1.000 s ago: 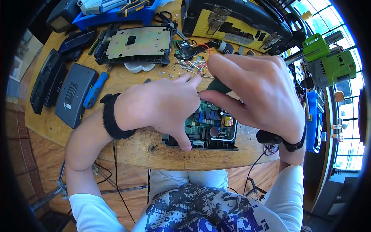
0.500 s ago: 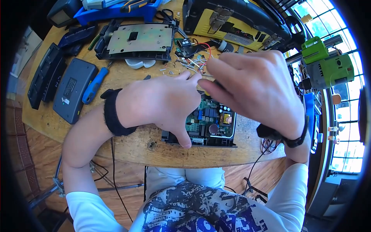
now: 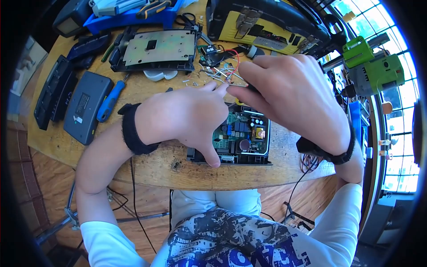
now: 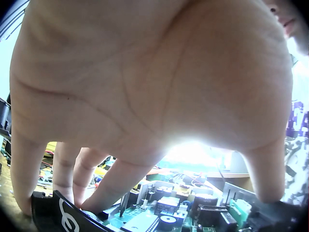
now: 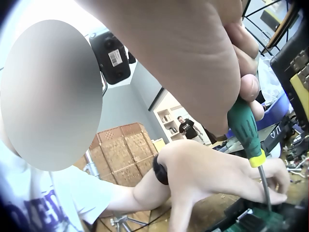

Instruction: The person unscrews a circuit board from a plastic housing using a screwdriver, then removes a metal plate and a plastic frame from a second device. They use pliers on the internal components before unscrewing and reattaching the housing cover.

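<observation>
A black plastic case (image 3: 251, 160) with a green circuit board (image 3: 231, 129) inside lies near the table's front edge. My left hand (image 3: 182, 116) spreads across its left side, thumb on the near edge. In the left wrist view, straight fingers (image 4: 113, 186) touch the far edge of the case. My right hand (image 3: 298, 98) grips a screwdriver (image 5: 245, 128) with a green handle and yellow collar. Its thin shaft points down to the board in the right wrist view, between the case walls. From the head view, the handle is hidden under the right hand.
Loose wires (image 3: 222, 71) and clippings lie beyond the case. A metal-plated black part (image 3: 160, 49), a grey panel (image 3: 87, 107) and a blue-handled screwdriver (image 3: 110, 101) lie to the left. A yellow-black toolbox (image 3: 267, 33) stands behind; a green drill (image 3: 378, 71) is at right.
My right hand has turned at the wrist and shifted slightly up in the view, hiding the green handle that showed before. My left hand stays spread over the case.
</observation>
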A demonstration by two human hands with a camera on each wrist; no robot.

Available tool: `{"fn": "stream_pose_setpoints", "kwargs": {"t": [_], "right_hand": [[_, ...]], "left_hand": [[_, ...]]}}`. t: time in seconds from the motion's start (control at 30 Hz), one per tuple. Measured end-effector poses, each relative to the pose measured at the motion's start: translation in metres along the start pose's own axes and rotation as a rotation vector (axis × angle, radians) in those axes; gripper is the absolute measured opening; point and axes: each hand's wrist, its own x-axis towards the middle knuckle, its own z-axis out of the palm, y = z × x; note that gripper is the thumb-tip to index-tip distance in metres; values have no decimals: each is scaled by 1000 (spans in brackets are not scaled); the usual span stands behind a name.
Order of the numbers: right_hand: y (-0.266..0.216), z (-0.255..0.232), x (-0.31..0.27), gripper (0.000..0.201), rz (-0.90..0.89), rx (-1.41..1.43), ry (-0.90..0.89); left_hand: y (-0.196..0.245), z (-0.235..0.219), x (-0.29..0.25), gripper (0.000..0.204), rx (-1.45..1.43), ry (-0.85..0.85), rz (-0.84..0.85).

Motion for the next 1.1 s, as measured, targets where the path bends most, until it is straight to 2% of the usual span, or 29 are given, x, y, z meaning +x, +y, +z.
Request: {"fn": "stream_pose_setpoints", "kwargs": {"t": [0.1,0.13,0.2,0.33,0.37,0.4,0.43,0.5,0.53,0.57,0.6,0.63,0.67,0.7,0.8,0.83,0.87,0.9,0.93,1.0,1.03,1.07,1.1], "right_hand": [[4,-8,-3,33,49,119,36],[9,-10,-4,34,-20,198,24],[18,-12,-3,36,-166,308,1],[13,3,-1,27,-147,210,111],[8,2,2,27,-136,216,111],[1,-3,6,27,-58,69,-43],[-4,-8,10,29,17,-81,-193],[-6,-8,11,29,56,-108,-209],[-3,-2,9,27,19,-36,-73],[1,2,8,25,-20,35,62],[7,2,6,25,-20,33,69],[14,3,4,25,-126,82,108],[17,3,2,26,-232,131,145],[17,4,3,26,-232,132,143],[7,-5,3,27,-192,132,78],[0,-15,9,27,-121,47,-111],[-3,-21,12,28,-50,-41,-296],[-3,-20,12,28,-49,-43,-291],[-4,-17,11,29,-35,-51,-250],[-1,-7,7,29,-22,-64,-205],[3,-1,3,29,-54,52,-35],[8,3,0,28,-88,169,132],[13,3,-1,28,-90,168,130]], "left_hand": [[6,-6,-2,103,56,-39,-30],[7,-10,-1,103,62,-38,-22],[9,-17,1,106,23,-178,-79],[8,-14,6,108,91,-130,-30],[11,-22,9,109,15,-250,-102],[14,-27,11,110,-56,-370,-176],[14,-28,11,110,-45,-374,-174],[13,-25,9,109,-63,-326,-170],[8,-14,6,109,-52,-329,-172],[0,1,2,110,1,-85,-30],[-7,12,-1,111,51,159,112],[-4,8,-2,111,56,158,112],[2,0,-1,112,44,67,41],[6,-6,0,113,29,-22,-31],[5,-10,4,119,-69,-99,-66],[3,-8,4,119,-72,-105,-65],[0,-6,4,98,-92,-87,-21],[-3,-4,4,86,-109,-65,21],[-4,-1,3,86,-103,-67,21],[-5,4,1,86,-25,71,92],[-2,0,0,86,-21,74,90],[3,-6,1,101,-12,-3,19],[7,-10,2,125,-8,-83,-52]]}}
